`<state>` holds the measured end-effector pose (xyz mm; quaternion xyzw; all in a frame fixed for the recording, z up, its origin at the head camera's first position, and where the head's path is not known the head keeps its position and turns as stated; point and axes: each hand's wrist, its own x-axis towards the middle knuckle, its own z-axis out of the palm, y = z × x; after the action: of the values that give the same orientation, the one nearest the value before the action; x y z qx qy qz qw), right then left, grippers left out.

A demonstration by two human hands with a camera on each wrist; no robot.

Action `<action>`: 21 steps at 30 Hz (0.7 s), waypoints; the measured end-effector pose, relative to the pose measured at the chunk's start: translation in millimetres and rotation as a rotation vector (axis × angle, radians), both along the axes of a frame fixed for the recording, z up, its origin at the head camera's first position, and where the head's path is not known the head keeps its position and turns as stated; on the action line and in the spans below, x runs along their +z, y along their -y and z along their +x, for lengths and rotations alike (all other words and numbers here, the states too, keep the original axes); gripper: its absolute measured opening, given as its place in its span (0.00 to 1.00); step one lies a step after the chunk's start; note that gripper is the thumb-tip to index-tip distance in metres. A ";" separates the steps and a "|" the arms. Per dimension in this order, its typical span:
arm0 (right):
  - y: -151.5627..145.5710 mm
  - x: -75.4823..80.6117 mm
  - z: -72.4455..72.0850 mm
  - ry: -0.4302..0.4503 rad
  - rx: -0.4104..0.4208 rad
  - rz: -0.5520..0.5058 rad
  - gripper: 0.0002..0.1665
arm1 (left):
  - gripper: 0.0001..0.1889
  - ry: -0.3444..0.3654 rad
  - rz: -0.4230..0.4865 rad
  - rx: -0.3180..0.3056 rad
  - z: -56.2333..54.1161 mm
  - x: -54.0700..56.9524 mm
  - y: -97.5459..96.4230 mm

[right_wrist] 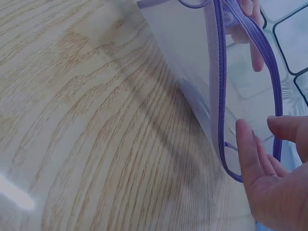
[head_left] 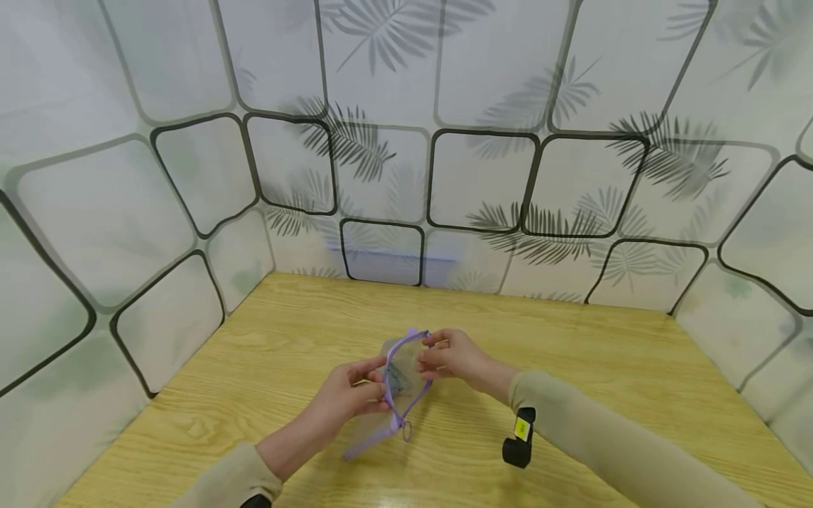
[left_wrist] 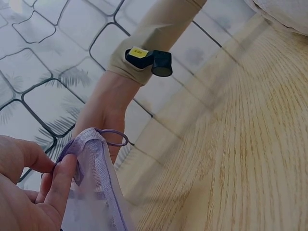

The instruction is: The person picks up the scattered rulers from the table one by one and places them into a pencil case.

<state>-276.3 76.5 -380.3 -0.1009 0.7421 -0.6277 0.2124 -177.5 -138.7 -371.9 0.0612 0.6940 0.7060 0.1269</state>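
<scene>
A see-through zip pouch (head_left: 373,425) with purple trim stands with its mouth spread wide between the two hands. My left hand (head_left: 352,388) pinches the near side of its rim, thumb against fingers, close to the purple loop (left_wrist: 115,138) at one end. Around the far part of the mouth is my right hand (head_left: 454,360). Its fingers (right_wrist: 248,154) stretch into the opening, nearly straight, with the thumb apart from them beside the purple zipper rim (right_wrist: 275,91). A bluish-green patterned patch (head_left: 396,381) shows through the pouch's clear side.
Below is a wooden table (head_left: 546,451) with a yellowish grain. Pale curtains (head_left: 483,176) with dark rounded squares and leaf prints enclose its back and sides. A black wrist camera (head_left: 519,441) with a yellow label sits on the right sleeve.
</scene>
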 end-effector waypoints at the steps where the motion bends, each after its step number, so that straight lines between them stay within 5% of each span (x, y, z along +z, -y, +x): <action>1: -0.5 0.3 0.8 -0.010 -0.010 0.028 0.25 | 0.32 -0.003 0.001 -0.001 0.2 0.3 0.3; 8: -3.1 1.7 8.1 -0.100 -0.059 0.186 0.24 | 0.31 0.005 -0.004 0.003 -1.3 -0.5 0.3; 21: -11.3 0.6 10.7 -0.141 -0.043 0.211 0.23 | 0.32 -0.006 -0.006 0.001 -1.0 -1.3 -1.5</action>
<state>-265.6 87.8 -379.7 -0.1058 0.8192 -0.5417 0.1558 -178.5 -137.2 -373.2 0.0627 0.6964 0.7040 0.1245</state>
